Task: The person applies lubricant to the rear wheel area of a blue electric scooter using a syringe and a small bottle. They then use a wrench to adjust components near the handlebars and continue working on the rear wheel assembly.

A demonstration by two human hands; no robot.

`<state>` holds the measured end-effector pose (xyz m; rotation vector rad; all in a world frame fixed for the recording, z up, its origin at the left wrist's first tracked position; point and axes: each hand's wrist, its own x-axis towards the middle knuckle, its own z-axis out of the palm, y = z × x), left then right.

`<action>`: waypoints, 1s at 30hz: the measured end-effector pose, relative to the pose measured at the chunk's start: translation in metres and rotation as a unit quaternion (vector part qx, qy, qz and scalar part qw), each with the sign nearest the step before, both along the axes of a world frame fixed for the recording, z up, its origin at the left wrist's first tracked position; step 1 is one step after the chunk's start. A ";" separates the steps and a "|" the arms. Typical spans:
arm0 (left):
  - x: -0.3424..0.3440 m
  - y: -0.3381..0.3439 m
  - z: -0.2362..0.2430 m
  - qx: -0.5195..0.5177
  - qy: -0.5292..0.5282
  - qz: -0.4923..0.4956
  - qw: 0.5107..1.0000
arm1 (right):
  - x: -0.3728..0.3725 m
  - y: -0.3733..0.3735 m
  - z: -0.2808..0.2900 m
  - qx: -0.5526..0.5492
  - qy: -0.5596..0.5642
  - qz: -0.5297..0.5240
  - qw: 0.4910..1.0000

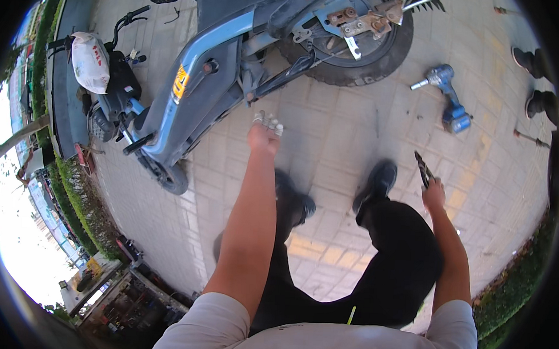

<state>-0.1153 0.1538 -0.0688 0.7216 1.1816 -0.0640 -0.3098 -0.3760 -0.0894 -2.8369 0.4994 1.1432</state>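
My left hand (263,139) is held out over the paving, below the blue and grey electric scooter (225,68) lying on its side. Its fingers are curled, and pale grey-white pieces show at the fingertips; I cannot make out what they are. Lower on the right, my right hand (434,195) grips a dark, narrow tool that looks like pliers (422,168), jaws pointing up and away from me. Near the top, the scooter's rear wheel (382,64) has a rusty metal bracket (362,22) exposed beside its hub.
A blue cordless impact wrench (447,97) lies on the paving at the right. Another person's dark shoes (537,103) stand at the right edge, near a thin rod-like tool (531,138). A white bag (90,63) hangs by the handlebar at the left. Hedges border both sides.
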 end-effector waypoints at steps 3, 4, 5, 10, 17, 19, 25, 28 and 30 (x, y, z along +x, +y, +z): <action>0.013 0.010 -0.048 -0.048 -0.098 0.084 0.990 | -0.014 -0.013 -0.042 -0.003 0.069 0.009 0.998; 0.017 0.006 -0.057 -0.061 -0.134 0.099 0.984 | -0.004 -0.009 -0.042 -0.005 0.112 0.026 0.993; 0.024 0.001 -0.062 -0.079 -0.172 0.114 0.975 | 0.005 -0.008 -0.047 0.006 0.069 0.042 0.997; 0.037 -0.007 -0.081 -0.094 -0.333 0.127 0.930 | 0.182 0.072 -0.032 0.259 -0.217 0.227 0.913; 0.039 -0.009 -0.082 -0.165 -0.359 0.143 0.908 | 0.294 0.282 0.053 0.281 -0.416 0.451 0.737; 0.038 -0.006 -0.082 -0.173 -0.373 0.135 0.902 | 0.300 0.305 0.041 0.210 -0.406 0.463 0.759; 0.039 -0.010 -0.070 -0.129 -0.335 0.109 0.927 | 0.296 0.307 0.012 0.188 -0.406 0.498 0.743; 0.035 0.000 -0.083 -0.134 -0.342 0.095 0.925 | 0.289 0.313 0.011 0.200 -0.391 0.524 0.730; 0.033 0.003 -0.091 -0.156 -0.367 0.073 0.914 | 0.281 0.315 0.006 0.208 -0.377 0.533 0.728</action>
